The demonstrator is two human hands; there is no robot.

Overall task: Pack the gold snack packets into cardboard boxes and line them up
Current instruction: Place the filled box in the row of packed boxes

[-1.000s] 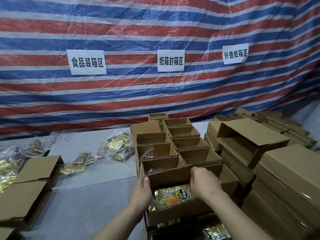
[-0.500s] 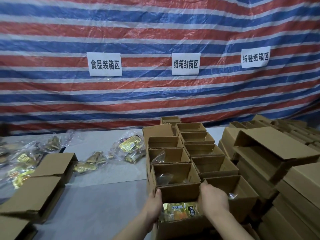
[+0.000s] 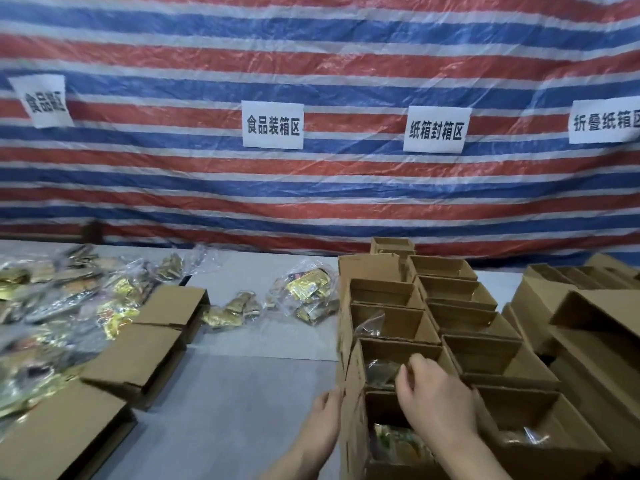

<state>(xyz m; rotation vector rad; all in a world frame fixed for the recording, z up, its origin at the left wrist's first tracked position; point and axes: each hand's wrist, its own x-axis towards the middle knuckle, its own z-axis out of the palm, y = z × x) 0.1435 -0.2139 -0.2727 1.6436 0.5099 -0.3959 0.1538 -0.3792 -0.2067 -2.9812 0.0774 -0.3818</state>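
1. Head view, hands: left hand (image 3: 325, 415) lies flat, fingers straight, against the outer left wall of the near open brown cardboard box (image 3: 356, 434). Right hand (image 3: 427, 389) has fingers curled over that box's far rim; can't tell if it pinches anything.
2. Same view, goods: a gold foil snack packet (image 3: 398, 445) lies inside the near box. More gold packets in clear plastic bags (image 3: 306, 294) sit on the grey table (image 3: 235, 393), well apart to the left.
3. Progress, my read: two rows of open boxes (image 3: 450, 299) already lined up, some w/ packets; lots of loose packets left, approx. midway at best.
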